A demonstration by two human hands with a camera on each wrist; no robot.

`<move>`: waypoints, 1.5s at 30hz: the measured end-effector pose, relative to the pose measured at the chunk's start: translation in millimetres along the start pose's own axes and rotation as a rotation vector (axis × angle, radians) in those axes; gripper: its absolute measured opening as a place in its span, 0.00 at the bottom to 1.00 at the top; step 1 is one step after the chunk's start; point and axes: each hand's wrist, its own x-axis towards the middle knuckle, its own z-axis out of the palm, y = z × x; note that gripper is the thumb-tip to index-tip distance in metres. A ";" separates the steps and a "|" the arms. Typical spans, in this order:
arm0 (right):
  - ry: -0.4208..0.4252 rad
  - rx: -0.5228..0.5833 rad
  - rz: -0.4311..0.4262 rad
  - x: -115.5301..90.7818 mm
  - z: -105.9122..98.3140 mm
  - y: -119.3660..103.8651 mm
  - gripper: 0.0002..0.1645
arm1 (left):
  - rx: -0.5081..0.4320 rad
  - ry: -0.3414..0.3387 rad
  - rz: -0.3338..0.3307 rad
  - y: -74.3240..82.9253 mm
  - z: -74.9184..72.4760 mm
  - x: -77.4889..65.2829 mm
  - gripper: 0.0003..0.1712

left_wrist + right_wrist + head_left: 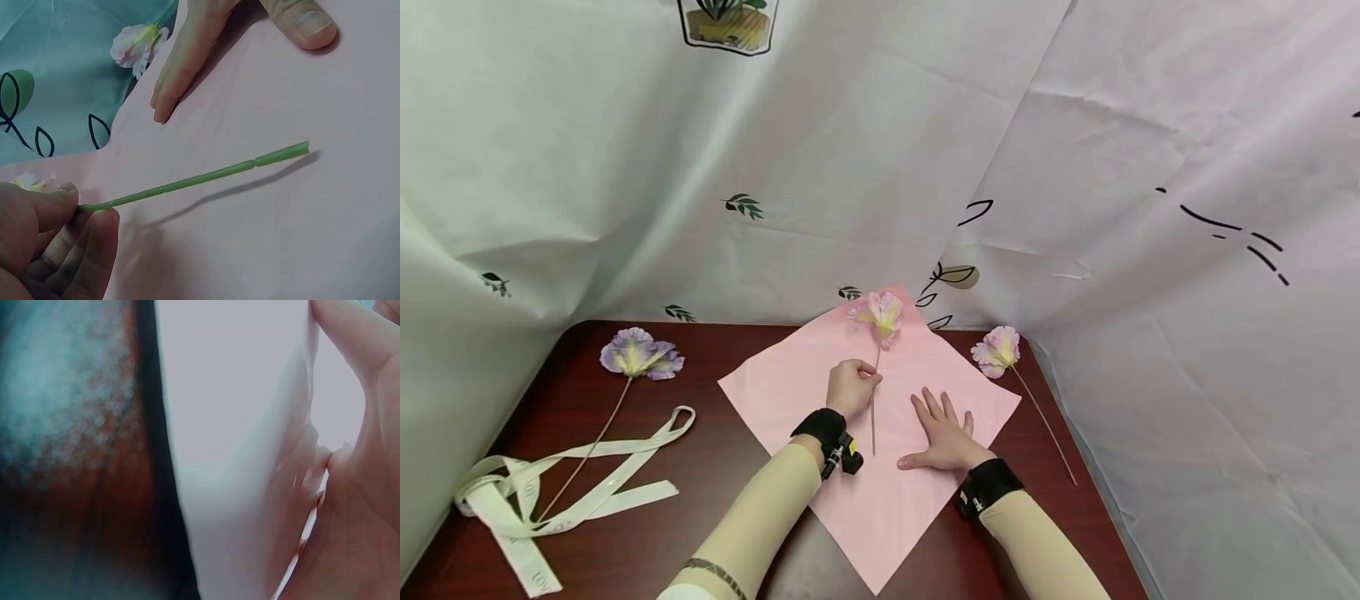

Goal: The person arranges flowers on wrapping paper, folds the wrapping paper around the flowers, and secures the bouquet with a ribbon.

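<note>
While flower stem (206, 179) is pinched by left hand (852, 388) over pink sheet (880, 525), right hand (947, 440) is spread on it; ribbon (613, 481) is laid left of sheet.

The table (700, 467) looks like dark varnished wood, smooth with a soft gloss towards its near edge. Across its middle, the pink sheet (880, 533) resembles paper: matt, smooth, faintly creased. The stem (212, 177) above it looks like smooth green plastic, slightly shiny, with shallow notches. The middle flower (882, 317) near the far edge, the purple flower (631, 354) in the far left corner and the right flower (997, 352) in the far right corner have ruffled, cloth-like petals. Along the left edge, the ribbon (640, 497) is smooth, printed cloth. Behind the far edge, the curtain (850, 150) is wrinkled, with a dull sheen.
</note>
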 end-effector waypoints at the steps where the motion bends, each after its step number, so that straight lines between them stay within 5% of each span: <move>1: 0.001 0.000 0.001 -0.2 -0.3 -0.5 0.77 | 0.001 0.000 -0.003 0.0 0.2 0.2 0.05; 16: -0.009 0.008 -0.004 -1.8 -1.7 -1.2 0.78 | 0.075 -0.074 -0.125 -3.7 1.9 -4.7 0.04; 26: -0.021 -0.006 0.001 0.5 -0.4 1.4 0.78 | 0.168 0.021 -0.006 -6.4 3.2 -7.1 0.05; 45: -0.012 0.007 -0.006 2.5 3.8 5.3 0.79 | 0.192 0.010 0.041 -7.2 1.4 -13.6 0.08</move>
